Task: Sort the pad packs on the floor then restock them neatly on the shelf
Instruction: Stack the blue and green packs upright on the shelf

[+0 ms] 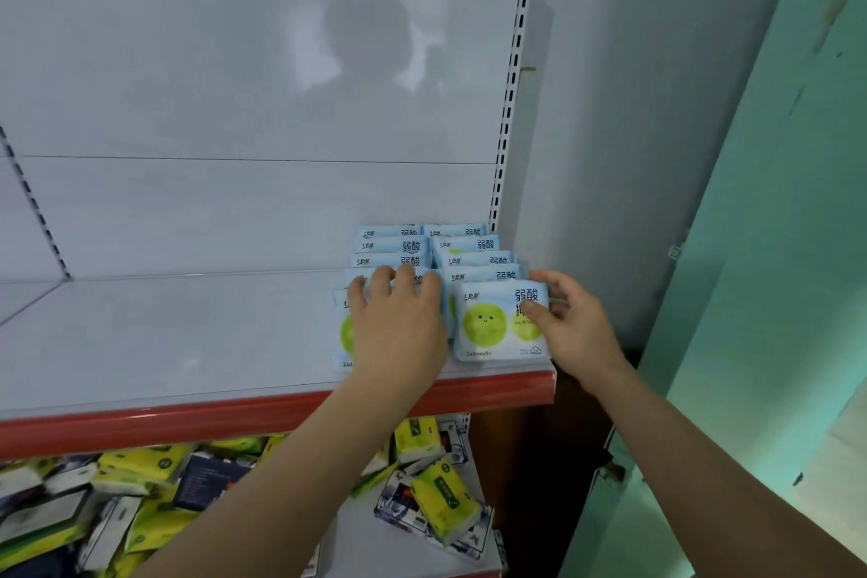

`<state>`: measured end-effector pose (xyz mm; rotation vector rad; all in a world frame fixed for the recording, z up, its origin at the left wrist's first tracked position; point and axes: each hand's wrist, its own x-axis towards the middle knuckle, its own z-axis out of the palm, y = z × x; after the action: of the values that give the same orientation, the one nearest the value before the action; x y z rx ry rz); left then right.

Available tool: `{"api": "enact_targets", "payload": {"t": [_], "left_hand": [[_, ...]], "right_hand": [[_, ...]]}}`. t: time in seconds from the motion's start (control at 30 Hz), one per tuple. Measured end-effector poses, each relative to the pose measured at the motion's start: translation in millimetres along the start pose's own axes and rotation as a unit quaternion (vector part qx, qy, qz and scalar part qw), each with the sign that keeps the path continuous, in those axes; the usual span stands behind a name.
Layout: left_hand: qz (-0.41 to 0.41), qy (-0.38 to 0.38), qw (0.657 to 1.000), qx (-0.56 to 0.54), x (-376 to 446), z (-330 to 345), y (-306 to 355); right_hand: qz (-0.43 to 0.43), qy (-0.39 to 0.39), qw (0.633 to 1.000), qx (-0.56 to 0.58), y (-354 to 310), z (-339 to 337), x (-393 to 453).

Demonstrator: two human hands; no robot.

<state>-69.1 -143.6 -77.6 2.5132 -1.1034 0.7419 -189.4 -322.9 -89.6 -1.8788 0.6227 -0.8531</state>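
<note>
While the left hand [399, 324] lies flat with straight fingers spread over the front pack of the left row [345, 333], the right hand [570, 319] holds the front pack of the right row [499, 319] at its right edge, thumb on the printed face and fingers curled behind, so this grip is closed on the pack while the left one is wide and only presses. Both packs stand at the front of the shelf [164, 343], just behind its red edge strip [234, 418], near the shelf's right end beside the slotted upright [509, 108]. Behind them, toward the shelf's back panel, more pad packs [422, 246] stand in two touching rows, each overlapping the next. All are pale blue with green round faces; the held pack shows large Chinese characters reading 弱酸 at its upper right, a small brand mark at upper left too fine to read, and "240mm/5" along its lower edge. Below the shelf, a lower level holds a loose heap of yellow-green packs [441, 502] and dark ones.
</note>
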Motion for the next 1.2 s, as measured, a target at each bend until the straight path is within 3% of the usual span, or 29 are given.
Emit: {"api": "enact_targets", "payload": {"t": [0.07, 0.17, 0.3, 0.37, 0.5, 0.73, 1.2], "left_hand": [[0.004, -0.046, 0.998, 0.035, -2.5, 5.6, -9.0], [0.031, -0.049, 0.997, 0.042, -3.0, 6.5, -13.4], [0.029, -0.047, 0.998, 0.031, 0.8, 1.2, -12.1], [0.025, -0.026, 0.999, 0.013, 1.3, 0.1, -13.5], [0.009, 0.022, 0.999, -0.025, -2.4, -2.5, -24.5], [-0.057, 0.089, 0.994, -0.029, -34.8, -25.1, -87.6], [-0.262, 0.080, 0.955, 0.109, -210.8, -157.3, -330.9]], "right_hand": [[-0.027, -0.011, 0.996, -0.082, 5.8, 2.9, 1.3], [-0.076, -0.013, 0.972, -0.220, 5.5, 1.3, 2.0], [-0.104, -0.049, 0.946, -0.303, -6.3, -2.0, 3.5], [-0.122, -0.032, 0.937, -0.326, -14.3, -2.5, 3.5], [-0.226, 0.002, 0.918, -0.327, -34.8, 14.6, 1.9], [-0.367, -0.045, 0.879, -0.299, -70.4, 108.3, -17.7], [-0.454, -0.205, 0.829, -0.255, -197.0, 367.0, -172.3]]}}
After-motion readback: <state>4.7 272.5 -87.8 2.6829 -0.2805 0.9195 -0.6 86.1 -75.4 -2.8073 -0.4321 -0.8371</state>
